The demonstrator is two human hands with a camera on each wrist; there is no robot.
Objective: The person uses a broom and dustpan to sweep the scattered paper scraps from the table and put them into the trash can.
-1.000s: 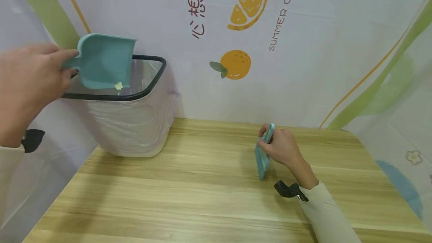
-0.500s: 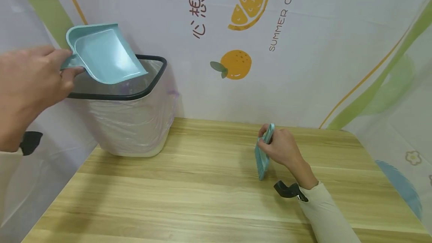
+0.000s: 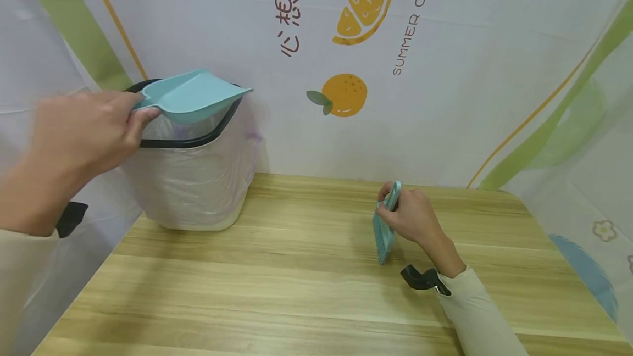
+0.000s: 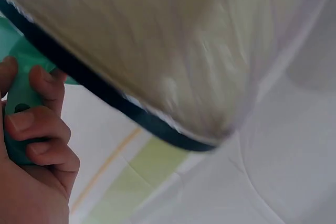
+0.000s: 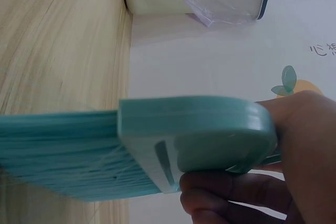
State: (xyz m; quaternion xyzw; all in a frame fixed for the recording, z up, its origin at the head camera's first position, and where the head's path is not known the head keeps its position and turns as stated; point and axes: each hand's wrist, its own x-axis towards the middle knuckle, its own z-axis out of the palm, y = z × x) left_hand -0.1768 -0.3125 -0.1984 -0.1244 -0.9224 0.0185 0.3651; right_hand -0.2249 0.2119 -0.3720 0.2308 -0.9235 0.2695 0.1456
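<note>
My left hand (image 3: 91, 131) grips the handle of a light blue dustpan (image 3: 195, 95), held nearly level over the mouth of a bin (image 3: 193, 191). In the left wrist view, curled fingers (image 4: 39, 124) wrap the dustpan's handle (image 4: 23, 93) beside the bin's dark rim. No scrap shows on the pan's visible surface. On the right of the table, my right hand (image 3: 412, 216) holds a matching blue hand brush (image 3: 386, 229), bristles pointing down at the wood. Close up in the right wrist view are the brush's bristles (image 5: 68, 153) and its smooth back.
The bin has a black rim (image 3: 183, 143) and a clear plastic liner, and stands at the back left of the wooden table (image 3: 277, 279). Behind the table hangs a white cloth (image 3: 445, 109) printed with oranges and lettering.
The dustpan has swung from steeply tipped to almost level, and my left hand has moved right. A small pale scrap at its lip one second ago is gone from view. My right hand stays put.
</note>
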